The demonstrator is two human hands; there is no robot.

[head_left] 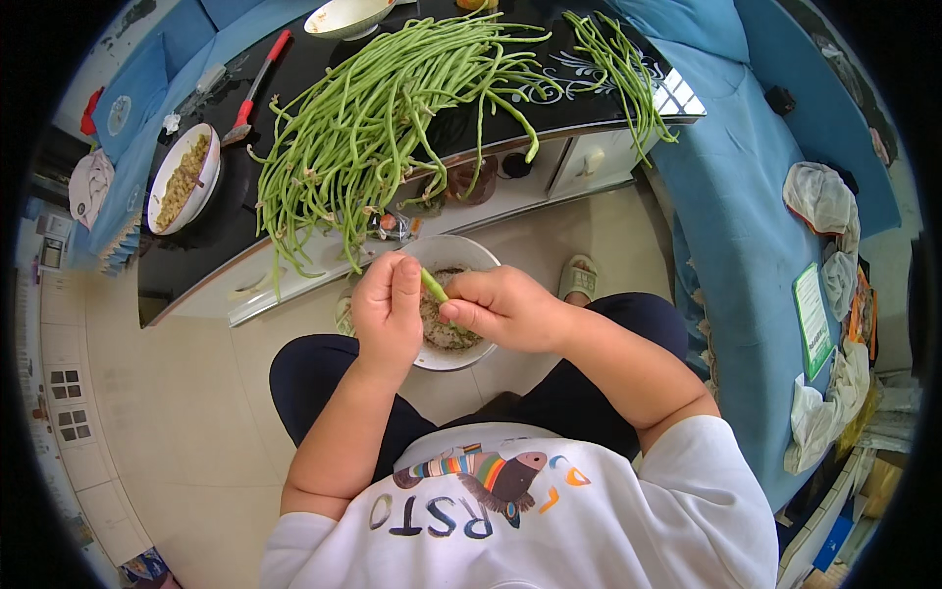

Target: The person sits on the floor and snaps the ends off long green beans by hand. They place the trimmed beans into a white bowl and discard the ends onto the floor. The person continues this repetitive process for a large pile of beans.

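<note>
Both my hands grip one short green piece of long bean [434,284] above a white basin [465,252]. My left hand [390,298] is curled around its upper left end, thumb uppermost. My right hand [508,309] pinches the lower right end between thumb and fingers. Small bits lie in the basin, partly hidden by my hands; what they are I cannot tell. Beyond the basin, a large heap of long green beans [397,110] covers the middle of the black glossy coffee table [235,177], with ends drooping over its near edge. A smaller bunch of long beans [622,70] lies apart at the right.
On the table's left stand a white bowl [210,173] of chopped food and a red-handled scraper [257,85]. Another white bowl [346,18] sits at the back. A blue-covered sofa [725,243] runs along the right, with bags and a green-edged card [813,320] on it.
</note>
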